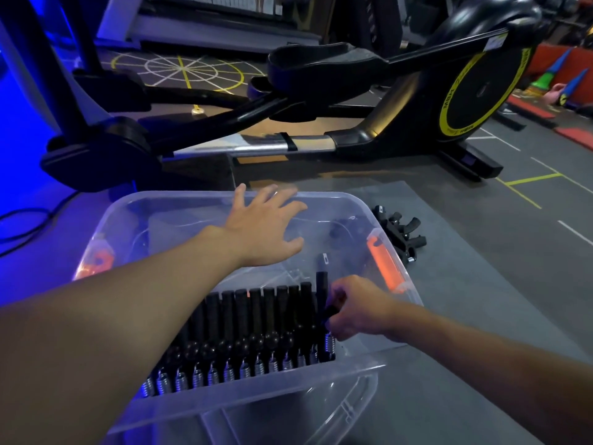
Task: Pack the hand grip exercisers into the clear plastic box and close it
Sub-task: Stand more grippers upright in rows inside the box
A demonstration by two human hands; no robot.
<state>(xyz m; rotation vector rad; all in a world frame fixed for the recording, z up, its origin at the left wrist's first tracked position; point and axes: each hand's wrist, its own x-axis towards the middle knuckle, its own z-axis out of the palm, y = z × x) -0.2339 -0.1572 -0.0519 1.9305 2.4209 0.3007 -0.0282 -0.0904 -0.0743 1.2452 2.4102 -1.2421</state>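
Exerciser (322,281) inside right grip (356,308)

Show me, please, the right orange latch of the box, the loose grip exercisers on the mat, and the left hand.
right orange latch (384,264): head view, middle of its orange bar.
loose grip exercisers (401,234): head view, black handles in the middle of the pile.
left hand (260,226): head view, back of the hand.

The black flywheel disc (483,88) of the exercise machine (353,141) is carrying a yellow ring with lettering reading "MBH" at its left edge. Lettering lower on the ring is showing too blurred to read.
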